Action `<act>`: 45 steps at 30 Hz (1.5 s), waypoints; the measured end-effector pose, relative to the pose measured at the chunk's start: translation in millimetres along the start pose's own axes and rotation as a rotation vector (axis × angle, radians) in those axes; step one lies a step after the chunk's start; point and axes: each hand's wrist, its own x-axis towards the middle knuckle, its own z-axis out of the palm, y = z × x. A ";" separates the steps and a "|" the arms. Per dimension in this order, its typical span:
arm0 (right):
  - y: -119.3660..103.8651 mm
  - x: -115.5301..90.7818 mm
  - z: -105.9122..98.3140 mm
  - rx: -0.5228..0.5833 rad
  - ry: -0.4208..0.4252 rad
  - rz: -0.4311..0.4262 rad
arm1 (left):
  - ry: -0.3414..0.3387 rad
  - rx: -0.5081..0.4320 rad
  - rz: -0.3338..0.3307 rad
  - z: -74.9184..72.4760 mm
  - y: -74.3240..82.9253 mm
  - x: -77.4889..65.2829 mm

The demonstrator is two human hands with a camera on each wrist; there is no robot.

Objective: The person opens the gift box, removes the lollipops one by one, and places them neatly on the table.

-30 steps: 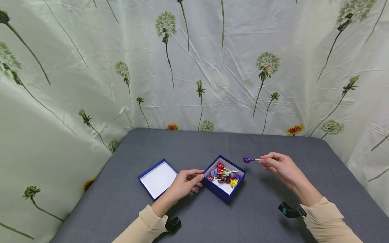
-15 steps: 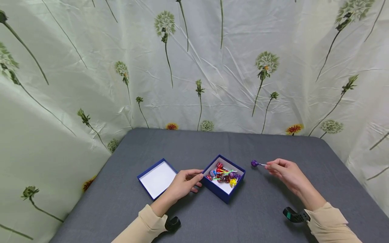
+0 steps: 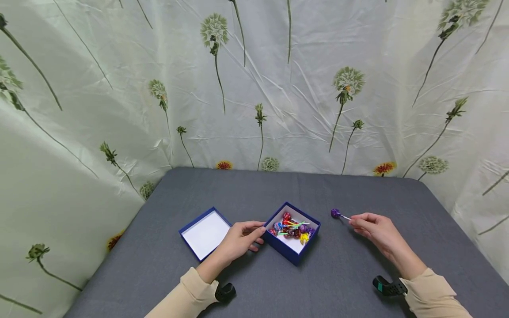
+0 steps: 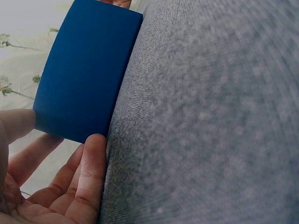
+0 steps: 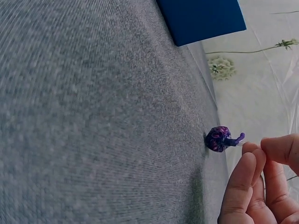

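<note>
In the head view my right hand (image 3: 371,229) pinches the thin white stick of a purple-wrapped lollipop (image 3: 336,213) between thumb and fingertips. In the right wrist view the lollipop's round head (image 5: 217,139) is right at the grey cloth. My left hand (image 3: 240,238) rests against the left corner of an open blue box (image 3: 284,251), thumb by the rim and fingers loosely extended along its side. Inside the white-lined box lie several lollipops (image 3: 292,229) in red, blue, purple and yellow wrappers. The left wrist view shows fingertips (image 4: 96,142) touching the box's lower corner.
Left of the box a blue-edged lid (image 3: 205,234) lies with its white inside up, partly behind the left hand. A grey cloth (image 3: 254,190) covers the table. Behind and beside the table hangs a pale flowered curtain (image 3: 302,110).
My right hand has moved right and toward me with the purple lollipop, away from the box, and the candy head now tips farther up-left of the hand. The left hand stays at the box.
</note>
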 end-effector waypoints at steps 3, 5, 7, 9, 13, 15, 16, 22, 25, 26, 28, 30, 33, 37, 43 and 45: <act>0.5 0.8 0.9 0.015 -0.007 0.006 | 0.004 0.002 -0.001 -0.4 -0.1 -0.2; 1.1 1.6 1.3 0.016 -0.014 0.013 | 0.006 0.002 -0.002 -0.5 0.0 -0.7; 1.7 1.8 1.7 0.005 -0.022 0.024 | 0.005 0.002 -0.004 -0.5 0.4 -1.1; 1.8 1.8 1.9 -0.018 -0.028 0.031 | 0.004 0.004 -0.005 -0.4 0.8 -1.1; 0.9 1.9 3.5 -0.082 -0.033 0.045 | 0.003 0.006 -0.007 -0.5 1.4 -0.7; 0.4 1.7 5.2 -0.105 -0.036 0.054 | 0.001 0.005 -0.008 -0.7 1.6 -0.7; 0.3 1.4 6.2 -0.121 -0.039 0.055 | 0.001 0.005 -0.007 -0.9 1.8 -0.7; -1.3 -0.7 13.0 -0.219 -0.046 0.033 | -0.003 0.009 -0.003 -0.8 2.3 -0.7; -2.1 -0.9 15.8 -0.259 -0.048 0.017 | -0.003 0.006 0.000 -0.6 2.4 -0.7; -2.3 -0.9 16.7 -0.268 -0.049 0.016 | -0.003 0.006 -0.001 -0.4 2.4 -0.7; -2.6 -0.9 18.3 -0.283 -0.048 0.020 | -0.003 0.005 -0.001 -0.2 2.4 -0.7; -3.0 -1.1 19.4 -0.288 -0.054 0.022 | -0.003 0.006 -0.003 -0.1 2.1 -0.5; -4.5 -1.5 19.9 -0.290 -0.064 0.024 | -0.005 0.008 -0.005 -0.2 2.5 -0.5; -6.0 -1.4 19.6 -0.298 -0.079 0.027 | -0.008 0.009 -0.002 -0.9 3.3 -1.0; -4.5 0.5 20.5 -0.324 -0.075 0.036 | -0.009 0.004 -0.003 -0.6 3.3 -1.3; -3.6 0.8 20.1 -0.331 -0.076 0.033 | -0.009 0.006 0.004 -0.7 2.8 -1.2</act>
